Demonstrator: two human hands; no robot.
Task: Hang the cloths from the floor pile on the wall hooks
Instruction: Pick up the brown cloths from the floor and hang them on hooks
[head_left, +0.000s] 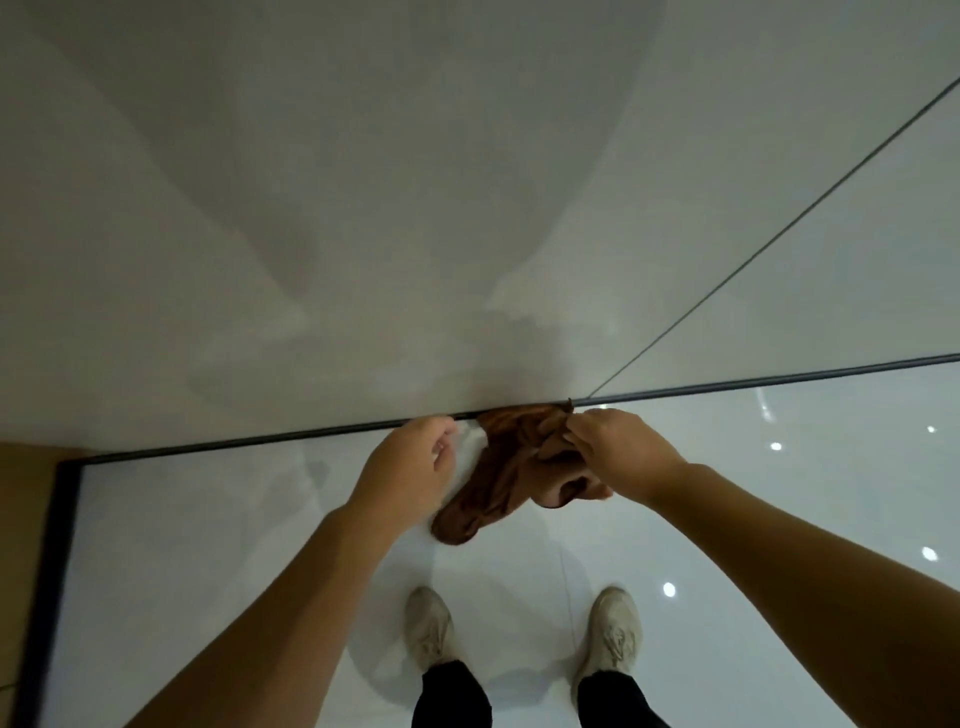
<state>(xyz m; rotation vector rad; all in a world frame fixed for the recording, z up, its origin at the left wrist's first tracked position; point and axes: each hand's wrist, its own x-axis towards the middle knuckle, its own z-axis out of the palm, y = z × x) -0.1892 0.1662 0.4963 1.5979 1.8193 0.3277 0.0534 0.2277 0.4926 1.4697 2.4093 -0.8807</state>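
Wooden panel (21, 525): at far left edge, well left of the left hand, bordered by a dark frame strip (49, 587).
Left hand (410, 470): reaching forward and down, fingers curled over a bit of white cloth (470, 441) at its fingertips; whether gripping it or only touching, cannot tell.
White cloth: mostly hidden under the left hand and the brown cloth, just a pale patch showing between them.
Brown cloth (506, 475): bunched, between the two hands, upper end by the dark baseboard strip (727, 382), lower end trailing down and left past the left wrist.
Right hand (618, 447): just right of the brown cloth, fingers pinched on its upper right folds.
Floor (779, 519): glossy pale tile below both hands, dotted with light reflections right of the right forearm.
Shoes (428, 629): pale pair, below the hands, toes toward the wall, dark trouser legs above them.
Wall (363, 182): pale, beyond both hands, crossed by a thin dark seam (779, 228) rising to the right; no hooks in view.
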